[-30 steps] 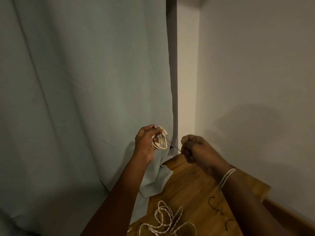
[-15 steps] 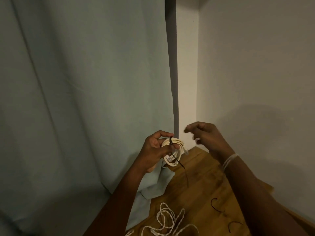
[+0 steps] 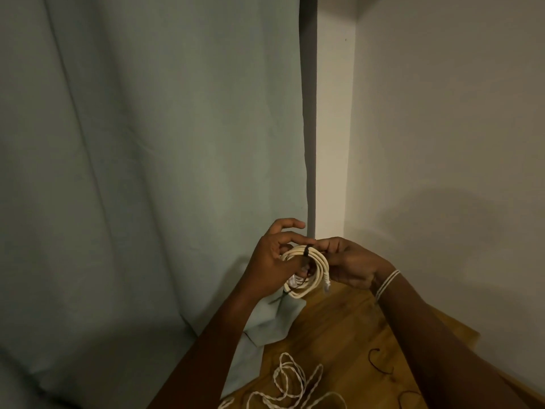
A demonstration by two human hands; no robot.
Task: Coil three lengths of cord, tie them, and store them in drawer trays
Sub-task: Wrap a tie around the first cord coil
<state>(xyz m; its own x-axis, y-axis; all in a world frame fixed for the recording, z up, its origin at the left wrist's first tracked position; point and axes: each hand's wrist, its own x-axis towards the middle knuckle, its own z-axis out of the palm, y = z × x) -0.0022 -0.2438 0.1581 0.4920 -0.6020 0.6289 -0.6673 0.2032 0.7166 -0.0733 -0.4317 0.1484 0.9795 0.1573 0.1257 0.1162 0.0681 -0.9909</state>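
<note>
Coiled cord point(image 3: 306, 271) between both hands, dark tie point(image 3: 306, 251) partly hidden.

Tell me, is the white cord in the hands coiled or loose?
Coiled. The white cord forms neat round loops with a dark tie across the top, held between the left hand and right hand.

A home corner: curtain point(image 3: 147, 172), plain walls point(image 3: 442, 143), wooden tabletop point(image 3: 339, 335)

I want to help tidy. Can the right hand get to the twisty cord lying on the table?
Probably yes. The twisted cord lies uncovered on the table below, but the right hand is busy at the coiled cord.
</note>
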